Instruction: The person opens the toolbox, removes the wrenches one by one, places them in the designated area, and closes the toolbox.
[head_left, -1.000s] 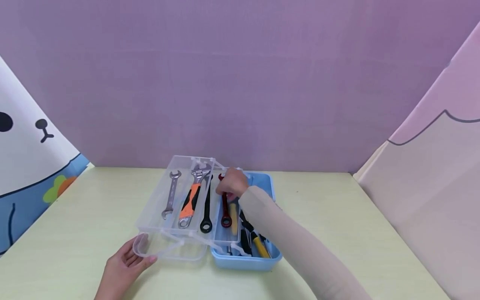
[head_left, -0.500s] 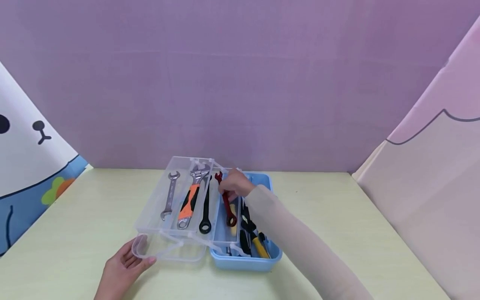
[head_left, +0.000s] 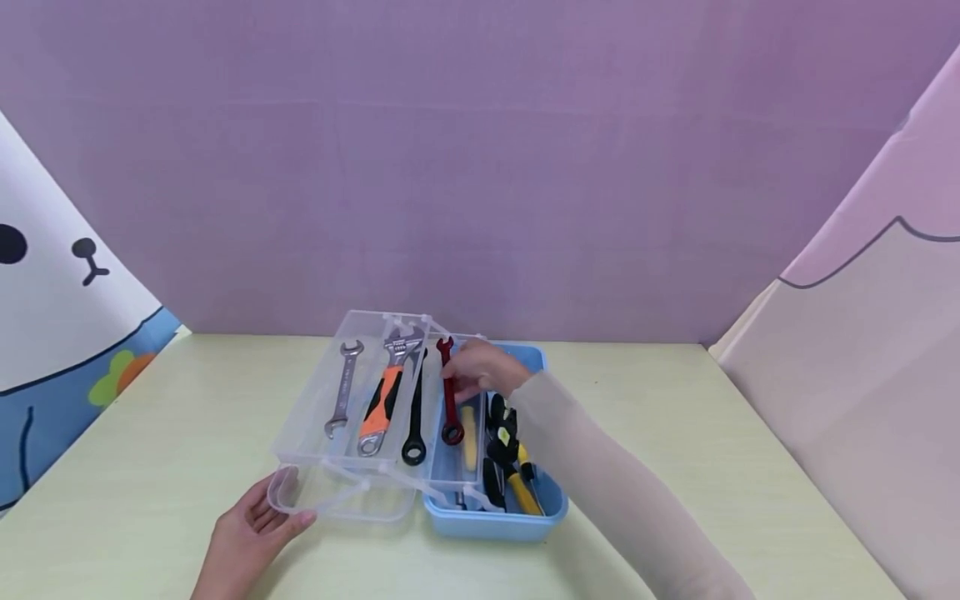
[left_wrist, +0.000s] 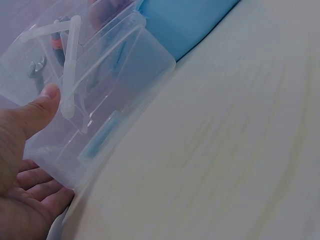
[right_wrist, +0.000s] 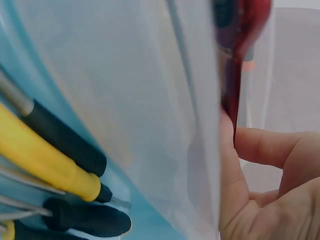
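Your right hand (head_left: 483, 368) pinched the red wrench (head_left: 451, 410) near its middle, maybe so it would not tip. The wrench was over the clear tray (head_left: 453, 482); whether they touched, I couldn't tell. Your left hand (head_left: 243, 535) gripped the clear lid (head_left: 375, 520) at its corner, likely to hold the blue box (head_left: 491, 527) still.

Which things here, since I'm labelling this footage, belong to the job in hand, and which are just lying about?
In the job, it seems: red wrench, in the right grip; clear lid, in the left grip; blue toolbox.

Just lying about: silver wrench; orange-and-black adjustable wrench; black wrench; yellow-handled tool.
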